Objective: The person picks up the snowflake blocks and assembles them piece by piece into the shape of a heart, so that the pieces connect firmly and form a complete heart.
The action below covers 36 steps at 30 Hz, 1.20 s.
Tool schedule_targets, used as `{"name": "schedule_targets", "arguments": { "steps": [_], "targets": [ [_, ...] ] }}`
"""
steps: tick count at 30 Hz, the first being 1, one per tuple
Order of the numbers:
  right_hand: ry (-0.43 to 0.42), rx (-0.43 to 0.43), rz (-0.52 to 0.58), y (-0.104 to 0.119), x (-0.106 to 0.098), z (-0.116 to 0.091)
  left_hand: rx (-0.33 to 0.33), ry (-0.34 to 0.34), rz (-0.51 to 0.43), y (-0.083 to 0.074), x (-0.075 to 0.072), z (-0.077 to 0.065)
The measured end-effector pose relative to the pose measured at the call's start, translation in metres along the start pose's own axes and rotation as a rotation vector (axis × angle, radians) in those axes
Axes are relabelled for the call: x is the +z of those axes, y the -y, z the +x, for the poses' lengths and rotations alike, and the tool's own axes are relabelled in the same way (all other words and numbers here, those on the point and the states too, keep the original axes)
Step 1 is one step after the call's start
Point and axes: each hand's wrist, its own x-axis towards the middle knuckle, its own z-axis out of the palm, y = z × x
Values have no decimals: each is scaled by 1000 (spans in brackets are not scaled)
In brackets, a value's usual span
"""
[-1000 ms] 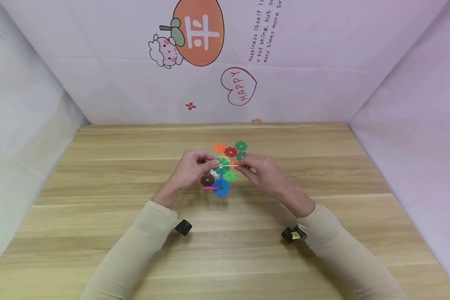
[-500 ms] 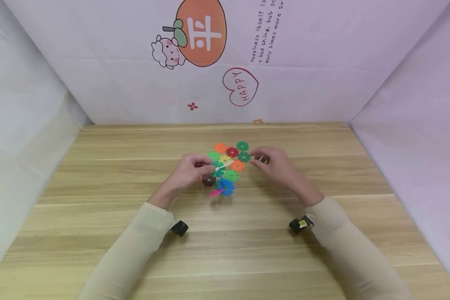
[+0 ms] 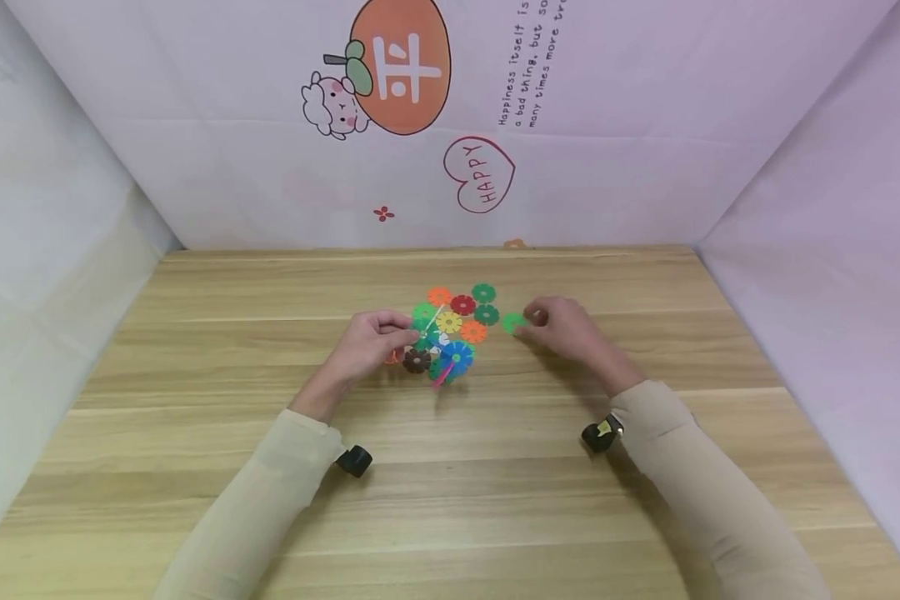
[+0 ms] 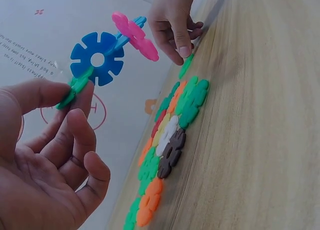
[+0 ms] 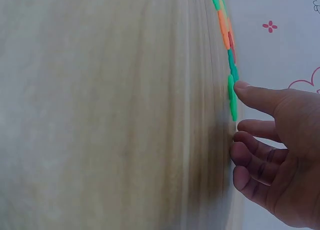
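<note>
My left hand (image 3: 371, 346) pinches a green notched interlocking disc (image 4: 76, 89) between thumb and fingertips, above the table. Joined to it is a blue disc (image 4: 82, 59), then another blue one seen edge-on and a pink disc (image 4: 135, 36) at the far end. A white disc (image 3: 433, 320), edge-on in the head view, also sticks out from the held green piece. To the right, my right hand (image 3: 566, 329) is down at a light green disc (image 3: 512, 322). In the right wrist view its thumb touches that disc while the other fingers stay loosely bent and apart.
Several loose discs lie flat and close together on the wooden table (image 3: 450, 500), among them a red disc (image 3: 462, 305), a yellow disc (image 3: 448, 322), an orange disc (image 3: 473, 332) and a brown disc (image 4: 171, 154). A printed white backdrop (image 3: 607, 183) rises behind the table.
My right hand has left the white disc and moved right to the loose light green disc. My left hand has drawn slightly left, and the joined discs have turned in its grip.
</note>
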Motion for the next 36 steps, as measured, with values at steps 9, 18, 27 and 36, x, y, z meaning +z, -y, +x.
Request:
{"name": "schedule_targets", "arguments": {
  "steps": [9, 18, 27, 36],
  "targets": [
    [25, 39, 5, 6, 0, 2, -11, -1, -61, 2, 0, 4],
    [60, 77, 161, 8, 1, -4, 14, 7, -71, 2, 1, 3],
    [9, 5, 430, 29, -3, -25, 8, 8, -39, 1, 3, 4],
    [-41, -118, 583, 76, -12, -41, 42, 15, -31, 1, 6, 5]
  ]
}}
